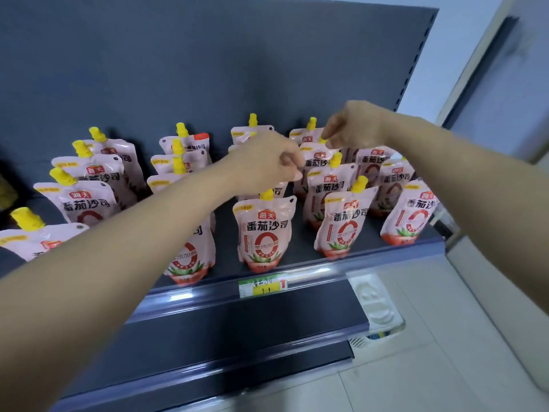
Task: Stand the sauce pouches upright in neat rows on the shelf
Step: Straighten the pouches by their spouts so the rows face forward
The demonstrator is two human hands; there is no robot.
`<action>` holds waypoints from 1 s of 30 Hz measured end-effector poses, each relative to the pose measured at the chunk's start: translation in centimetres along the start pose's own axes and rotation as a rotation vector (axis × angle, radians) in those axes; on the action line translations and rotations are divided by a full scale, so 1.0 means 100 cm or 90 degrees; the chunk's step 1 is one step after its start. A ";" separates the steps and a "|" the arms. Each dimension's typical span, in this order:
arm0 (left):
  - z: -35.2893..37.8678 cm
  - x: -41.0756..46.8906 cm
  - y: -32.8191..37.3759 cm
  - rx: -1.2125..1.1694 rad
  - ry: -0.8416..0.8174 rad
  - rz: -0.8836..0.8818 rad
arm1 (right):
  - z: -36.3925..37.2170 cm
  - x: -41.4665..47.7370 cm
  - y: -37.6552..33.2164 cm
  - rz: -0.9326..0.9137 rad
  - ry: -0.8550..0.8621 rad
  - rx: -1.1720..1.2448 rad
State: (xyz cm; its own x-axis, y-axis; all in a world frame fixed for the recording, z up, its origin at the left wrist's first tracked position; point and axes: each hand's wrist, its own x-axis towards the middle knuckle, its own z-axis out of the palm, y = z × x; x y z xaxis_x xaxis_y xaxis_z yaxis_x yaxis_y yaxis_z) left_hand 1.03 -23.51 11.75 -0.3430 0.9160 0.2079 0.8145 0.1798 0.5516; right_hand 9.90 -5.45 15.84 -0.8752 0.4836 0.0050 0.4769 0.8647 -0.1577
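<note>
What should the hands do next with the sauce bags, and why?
I'd guess the right hand should settle the back pouch, which it seems to pinch by the yellow cap, upright and then let go. That pouch already stands in its row behind the front pouch. Whether the curled left hand grips anything is unclear.

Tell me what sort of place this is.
Most likely a shop aisle: a dark grey metal display shelf, a green-and-yellow paper price label on its front edge, and rows of identical pink spouted sauce pouches with yellow caps.
</note>
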 end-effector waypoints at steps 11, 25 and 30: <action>0.070 0.030 0.034 0.080 -0.116 -0.004 | 0.028 0.014 0.065 0.039 -0.110 -0.021; 0.098 0.046 0.041 0.053 -0.076 -0.102 | 0.041 0.039 0.093 -0.116 -0.207 -0.001; 0.087 0.045 0.046 0.009 -0.111 -0.133 | 0.026 0.038 0.099 -0.110 -0.273 0.065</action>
State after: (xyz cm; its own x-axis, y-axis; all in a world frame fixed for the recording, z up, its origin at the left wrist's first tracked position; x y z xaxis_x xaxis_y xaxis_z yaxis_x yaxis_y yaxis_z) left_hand 7.30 -15.47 8.15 -0.4197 0.9061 -0.0526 0.7412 0.3756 0.5564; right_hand 11.06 4.58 11.71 -0.9057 0.2157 -0.3650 0.3301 0.8991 -0.2875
